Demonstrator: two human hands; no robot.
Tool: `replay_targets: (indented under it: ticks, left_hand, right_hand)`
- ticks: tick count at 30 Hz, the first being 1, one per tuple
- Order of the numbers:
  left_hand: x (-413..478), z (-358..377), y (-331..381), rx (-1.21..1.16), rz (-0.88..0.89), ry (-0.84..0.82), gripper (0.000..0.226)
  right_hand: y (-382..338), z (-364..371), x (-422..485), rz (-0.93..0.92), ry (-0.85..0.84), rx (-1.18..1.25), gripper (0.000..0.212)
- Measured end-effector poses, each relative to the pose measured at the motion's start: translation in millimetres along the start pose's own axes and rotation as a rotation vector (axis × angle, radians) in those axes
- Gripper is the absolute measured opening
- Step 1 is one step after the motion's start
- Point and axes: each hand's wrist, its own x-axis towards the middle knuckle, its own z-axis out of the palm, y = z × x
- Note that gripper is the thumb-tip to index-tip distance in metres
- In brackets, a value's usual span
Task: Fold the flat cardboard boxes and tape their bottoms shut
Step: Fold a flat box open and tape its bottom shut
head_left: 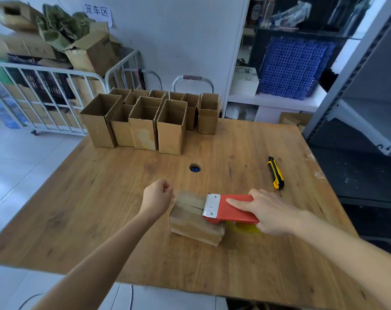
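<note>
Lining the far edge of the wooden table (100, 198) stand folded boxes (145, 124). Nearer, the right hand (268, 213) grips a red tape dispenser (234, 209) atop a cardboard box (194, 228). The left hand (156, 198), fingers curled, touches the box's left edge; whether it holds anything is unclear. The wall sign (97, 12) reads "笼车区".

Matt brown cardboard box (195, 222), glossy red tape dispenser (232, 208) with shiny toothed metal blade, grainy wooden table (100, 209).

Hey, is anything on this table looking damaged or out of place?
One upright box in the front row has a pale, scuffed patch on its face, as if paper peeled off. Nothing else stands out.
</note>
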Motion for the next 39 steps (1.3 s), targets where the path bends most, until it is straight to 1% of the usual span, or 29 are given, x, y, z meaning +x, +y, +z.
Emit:
replay_targets:
  ticks: [2, 4, 9, 16, 18, 20, 21, 23, 24, 25, 26, 27, 28, 29, 30, 31, 32, 33, 34, 36, 39]
  left_hand:
    - [4, 4, -2, 0.045, 0.014, 0.008, 0.018]
    - [5, 9, -10, 0.049, -0.032, 0.001, 0.018]
    - [4, 24, -24, -0.059, -0.16, 0.009, 0.019]
    - [7, 32, -24, 0.075, -0.116, -0.042, 0.018]
    - [8, 32, -23, 0.074, -0.13, -0.067, 0.017]
    - [9, 30, -23, 0.055, -0.186, -0.098, 0.015]
    - [10, 27, -25, 0.057, -0.251, -0.125, 0.026]
    - [11, 21, -38, 0.157, -0.409, -0.174, 0.079]
    - [7, 19, -43, 0.166, -0.427, -0.152, 0.091]
    - [2, 18, -44, 0.108, -0.382, -0.092, 0.087]
    - [-4, 18, -41, 0.02, -0.285, -0.014, 0.074]
    - [-9, 19, -35, -0.043, -0.152, 0.052, 0.061]
    - [-14, 19, -26, -0.069, 0.012, 0.058, 0.055]
    - [-16, 20, -15, -0.03, 0.184, -0.014, 0.058]
    - [-18, 21, -4, 0.049, 0.324, -0.156, 0.069]
    - [-17, 24, 4, 0.157, 0.4, -0.34, 0.087]
    - [-17, 26, 9, 0.293, 0.426, -0.504, 0.108]
    - [-14, 29, 8, 0.447, 0.441, -0.592, 0.123]
    - [-12, 32, 3, 0.593, 0.471, -0.6, 0.131]
    - [-11, 39, -4, 0.788, 0.516, -0.538, 0.132]
    - [-12, 46, -8, 0.878, 0.534, -0.469, 0.123]
  right_hand:
    - [0, 0, 0, 0.007, -0.005, 0.003, 0.078]
    - [-1, -1, 0, 0.008, -0.011, 0.001, 0.079]
    - [-4, -1, -1, 0.018, -0.031, 0.022, 0.079]
    - [-6, -1, -5, 0.03, -0.034, 0.035, 0.079]
    - [-7, 0, -5, 0.029, -0.028, 0.038, 0.079]
    - [-6, 1, -4, 0.03, -0.025, 0.037, 0.079]
    - [-5, 1, -4, 0.031, -0.028, 0.037, 0.08]
    - [-6, 1, -6, 0.033, -0.033, 0.043, 0.081]
    - [-7, 1, -6, 0.036, -0.035, 0.047, 0.081]
    - [-7, 2, -7, 0.037, -0.036, 0.052, 0.081]
    - [-8, 2, -7, 0.037, -0.033, 0.058, 0.081]
    - [-8, 2, -7, 0.036, -0.03, 0.064, 0.081]
    - [-7, 3, -7, 0.033, -0.03, 0.07, 0.081]
    - [-6, 4, -6, 0.027, -0.027, 0.074, 0.08]
    - [-5, 4, -6, 0.02, -0.022, 0.074, 0.08]
    - [-4, 4, -6, 0.016, -0.019, 0.074, 0.08]
    - [-4, 4, -6, 0.018, -0.021, 0.078, 0.08]
    - [-4, 4, -7, 0.021, -0.022, 0.085, 0.079]
    - [-5, 4, -7, 0.023, -0.017, 0.092, 0.079]
    - [-5, 5, -7, 0.018, -0.007, 0.106, 0.078]
    - [0, 6, -7, 0.006, -0.009, 0.111, 0.079]
